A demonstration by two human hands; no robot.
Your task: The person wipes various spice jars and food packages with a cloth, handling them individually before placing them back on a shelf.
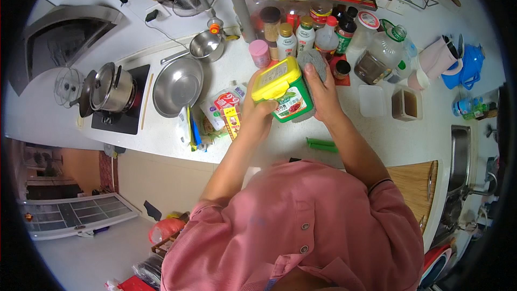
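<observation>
My left hand (261,115) grips a green plastic tub (293,103) by its side, above the counter. A yellow lid (278,79) with a clasp closes the tub, which bears a printed label. In my right hand (323,87) is a grey cleaning cloth (313,62), pressed against the tub's far right side; part of it shows below the tub. Just beyond my hands stand a pink-lidded jar (259,53) and two white bottles with gold caps (286,44). Under my right forearm lies a green plastic strip (322,144).
On the left, a lidded steel pot (111,89) stands on a black cooktop (117,123), near a steel bowl (177,87). Food packets (220,109) lie left of my hands. To the right are a large plastic jug (379,58), a container of brown liquid (405,104) and a sink (459,157).
</observation>
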